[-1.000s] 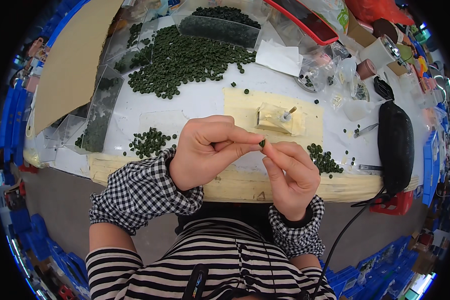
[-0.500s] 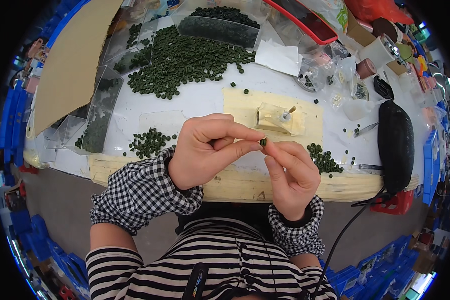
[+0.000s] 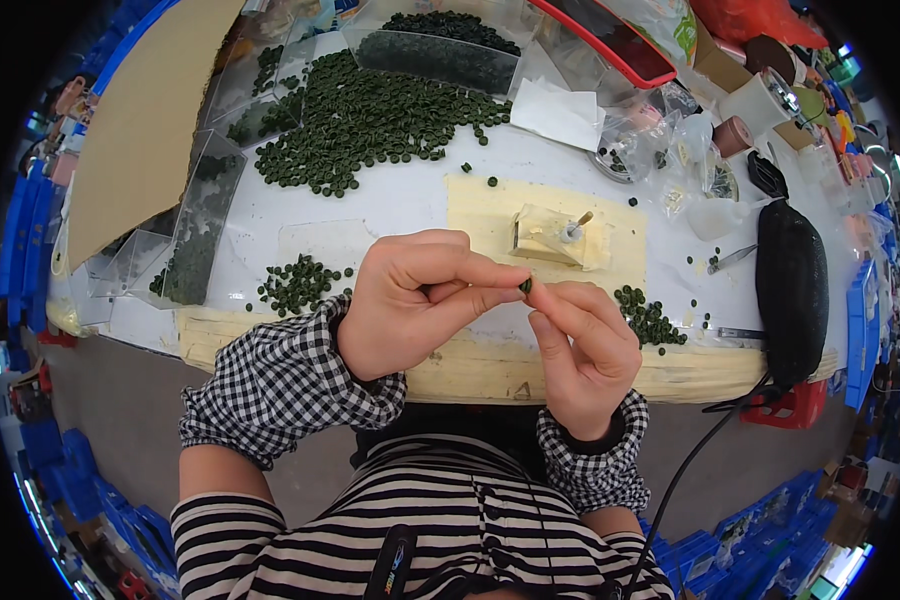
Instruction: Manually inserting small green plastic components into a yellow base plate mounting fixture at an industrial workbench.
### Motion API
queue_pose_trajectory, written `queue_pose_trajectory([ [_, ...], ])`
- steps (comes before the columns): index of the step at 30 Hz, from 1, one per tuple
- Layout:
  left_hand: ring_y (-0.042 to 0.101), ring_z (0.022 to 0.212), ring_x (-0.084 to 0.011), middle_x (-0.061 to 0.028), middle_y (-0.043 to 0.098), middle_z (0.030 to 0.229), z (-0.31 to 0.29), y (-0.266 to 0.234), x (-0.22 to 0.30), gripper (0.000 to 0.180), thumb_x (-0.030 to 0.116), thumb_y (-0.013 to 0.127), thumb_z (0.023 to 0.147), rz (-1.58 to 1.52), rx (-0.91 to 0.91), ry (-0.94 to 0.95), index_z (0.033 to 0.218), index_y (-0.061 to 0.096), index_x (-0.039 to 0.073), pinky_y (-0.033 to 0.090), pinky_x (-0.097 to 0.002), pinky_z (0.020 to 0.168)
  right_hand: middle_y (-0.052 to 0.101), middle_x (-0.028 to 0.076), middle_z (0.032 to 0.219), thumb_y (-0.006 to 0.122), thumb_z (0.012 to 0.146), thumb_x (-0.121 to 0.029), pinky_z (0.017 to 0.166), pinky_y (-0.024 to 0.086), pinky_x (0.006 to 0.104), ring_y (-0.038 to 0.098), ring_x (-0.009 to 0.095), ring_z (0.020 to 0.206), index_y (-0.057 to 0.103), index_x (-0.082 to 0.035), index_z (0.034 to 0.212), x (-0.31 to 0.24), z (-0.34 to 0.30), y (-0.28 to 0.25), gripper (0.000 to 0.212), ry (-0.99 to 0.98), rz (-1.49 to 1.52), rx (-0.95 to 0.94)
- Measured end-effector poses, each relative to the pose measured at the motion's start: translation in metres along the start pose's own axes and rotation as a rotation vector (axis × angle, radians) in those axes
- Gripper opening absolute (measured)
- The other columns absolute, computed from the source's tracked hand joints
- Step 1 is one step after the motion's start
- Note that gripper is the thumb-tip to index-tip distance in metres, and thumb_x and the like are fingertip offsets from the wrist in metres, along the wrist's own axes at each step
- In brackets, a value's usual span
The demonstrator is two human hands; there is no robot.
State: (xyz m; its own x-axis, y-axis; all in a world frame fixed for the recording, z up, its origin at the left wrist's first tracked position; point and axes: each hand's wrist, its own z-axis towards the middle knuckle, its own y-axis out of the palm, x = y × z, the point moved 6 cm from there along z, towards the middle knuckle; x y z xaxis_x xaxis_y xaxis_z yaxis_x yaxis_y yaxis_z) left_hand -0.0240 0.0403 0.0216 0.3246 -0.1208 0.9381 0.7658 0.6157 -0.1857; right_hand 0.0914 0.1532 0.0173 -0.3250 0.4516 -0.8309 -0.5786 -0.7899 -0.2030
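Note:
A small dark green round piece [image 3: 526,286] is pinched between the fingertips of both hands, above the table's near edge. My left hand [image 3: 410,295] holds it with thumb and forefinger, its other fingers curled in. From the other side, fingertips of my right hand [image 3: 587,350] press on the same piece. Just beyond the hands stands a tape-wrapped block [image 3: 560,242] with a thin upright pin, on a cream taped patch [image 3: 470,205]. One small pile of green pieces [image 3: 298,287] lies left of my left hand, another pile [image 3: 650,318] right of my right hand.
A wide heap of green pieces [image 3: 360,125] spreads at the far left, beside clear plastic trays [image 3: 435,65] and a cardboard sheet [image 3: 145,130]. At the far right are a red-cased phone [image 3: 620,45], folded white paper [image 3: 557,114], tweezers [image 3: 733,258] and a long black pouch [image 3: 790,290].
The green piece has turned slightly between my fingertips. Both hands otherwise stay in the same place.

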Motion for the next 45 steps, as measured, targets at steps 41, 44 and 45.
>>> queue_pose_trajectory([
  [41, 0.039, 0.064, -0.0063, -0.0050, 0.051, 0.096, 0.008, -0.034, -0.047, 0.024, 0.010, 0.042, 0.098, -0.982, 0.383, -0.619, 0.119, 0.045, -0.003, 0.036, -0.0199, 0.058, 0.065, 0.010, 0.080, 0.069, 0.076, 0.003, 0.065, 0.047, 0.0266, 0.062, 0.020, 0.073, 0.067, 0.000, 0.083, 0.001, -0.001, 0.001, 0.008, 0.028, -0.016, 0.001],
  [44, 0.037, 0.059, -0.0045, -0.0025, 0.053, 0.089, 0.007, -0.029, -0.043, 0.024, 0.013, 0.043, 0.099, -1.008, 0.348, -0.632, 0.118, 0.047, -0.001, 0.034, -0.0190, 0.054, 0.065, 0.011, 0.079, 0.067, 0.076, 0.003, 0.066, 0.047, 0.0274, 0.061, 0.020, 0.073, 0.066, 0.000, 0.084, -0.001, -0.001, 0.008, 0.008, 0.025, -0.004, -0.103],
  [45, 0.036, 0.057, -0.0040, -0.0010, 0.053, 0.086, 0.006, -0.028, -0.045, 0.024, 0.015, 0.043, 0.100, -1.009, 0.307, -0.627, 0.117, 0.048, 0.000, 0.032, -0.0188, 0.053, 0.064, 0.011, 0.079, 0.066, 0.077, 0.003, 0.067, 0.047, 0.0277, 0.060, 0.020, 0.073, 0.065, 0.001, 0.084, -0.002, -0.001, 0.011, 0.007, 0.022, -0.014, -0.132],
])
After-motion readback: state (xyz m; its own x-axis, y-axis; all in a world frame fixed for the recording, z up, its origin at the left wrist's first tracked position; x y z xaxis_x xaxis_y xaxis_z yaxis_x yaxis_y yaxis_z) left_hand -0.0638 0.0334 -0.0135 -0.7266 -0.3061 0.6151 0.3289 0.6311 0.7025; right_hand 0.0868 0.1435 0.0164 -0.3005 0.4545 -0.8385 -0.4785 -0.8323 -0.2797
